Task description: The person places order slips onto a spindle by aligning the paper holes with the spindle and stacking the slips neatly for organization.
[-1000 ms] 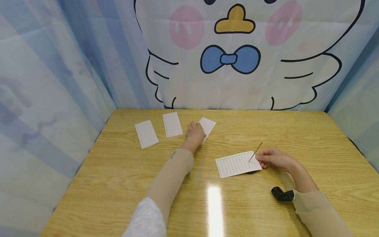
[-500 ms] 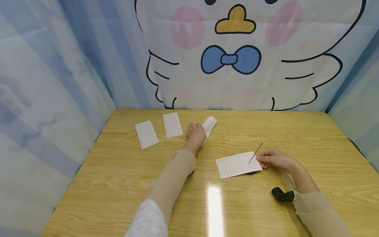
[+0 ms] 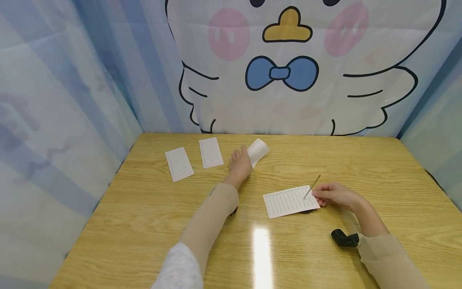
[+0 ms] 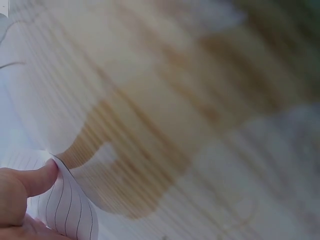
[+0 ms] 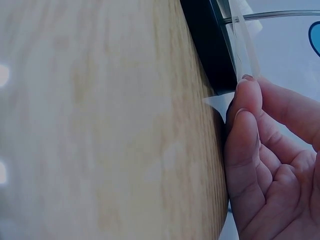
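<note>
My left hand pinches a lined paper slip near the back of the table; the slip is curled up off the wood. In the left wrist view the thumb presses on the bent slip. A thin metal rod rises through another lined slip at right of centre. Under that slip shows the edge of a black base. With thumb and fingertips, my right hand pinches this slip's right end. The right wrist view shows the rod standing out of the black base.
Two more lined slips, one farther left and one nearer the left hand, lie flat on the wooden table. A black wrist device sits at the right sleeve. A printed curtain hangs behind the table.
The slip at my left hand lay flat a second ago; it has since curled up and leans further right. The right hand and the slip on the rod have stayed in place.
</note>
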Available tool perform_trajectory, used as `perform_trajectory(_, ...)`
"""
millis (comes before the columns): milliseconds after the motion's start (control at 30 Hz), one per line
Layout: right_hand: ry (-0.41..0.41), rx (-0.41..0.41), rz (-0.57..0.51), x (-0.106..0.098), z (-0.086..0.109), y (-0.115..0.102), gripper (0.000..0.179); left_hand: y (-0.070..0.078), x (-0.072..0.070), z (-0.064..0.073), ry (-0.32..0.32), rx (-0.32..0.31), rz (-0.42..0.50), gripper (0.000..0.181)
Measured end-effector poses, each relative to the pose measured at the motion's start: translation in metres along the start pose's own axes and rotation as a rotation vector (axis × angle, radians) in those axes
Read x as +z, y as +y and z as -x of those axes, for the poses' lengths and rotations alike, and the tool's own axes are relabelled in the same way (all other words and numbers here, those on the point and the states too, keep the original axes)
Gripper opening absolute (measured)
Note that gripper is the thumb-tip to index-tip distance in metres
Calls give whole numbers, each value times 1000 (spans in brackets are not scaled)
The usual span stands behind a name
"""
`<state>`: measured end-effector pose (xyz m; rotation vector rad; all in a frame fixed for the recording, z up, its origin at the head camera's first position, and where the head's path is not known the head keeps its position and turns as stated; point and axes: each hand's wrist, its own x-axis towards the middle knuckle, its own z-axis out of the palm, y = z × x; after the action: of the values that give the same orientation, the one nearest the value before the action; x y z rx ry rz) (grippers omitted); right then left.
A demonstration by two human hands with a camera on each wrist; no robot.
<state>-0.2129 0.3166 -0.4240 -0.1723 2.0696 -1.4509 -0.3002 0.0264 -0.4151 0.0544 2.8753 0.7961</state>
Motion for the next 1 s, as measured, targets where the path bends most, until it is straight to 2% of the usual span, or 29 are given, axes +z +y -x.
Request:
perform_trajectory(133, 7, 7, 3, 0, 0, 0, 19, -1, 1, 0, 9, 27, -58, 66)
perform_trajectory(300, 9, 7, 10, 1, -1, 1, 19, -3, 5, -4, 21, 36, -192, 71)
perform_trajectory(367, 8, 6, 11, 1, -1, 1, 20, -3, 6, -5, 31, 37, -256, 69)
perform_trajectory(500, -11, -26, 0, -2, -2, 5, 20, -3, 7, -5, 62, 48, -327, 57)
perform_trajectory(533, -37, -56, -12, -2, -2, 6, 21, -2, 7, -5, 68, 53, -333, 54)
perform_trajectory(633, -51, -80, -26, -4, -2, 7, 20, -2, 6, -5, 90, 76, -340, 45)
perform_trajectory(867, 13, -1, 0, 0, 0, 2, 22, -1, 6, -2, 112, 138, -352, 40)
perform_trajectory(1000, 18, 8, 16, 2, 0, 0, 21, -1, 5, 0, 139, 174, -339, 31)
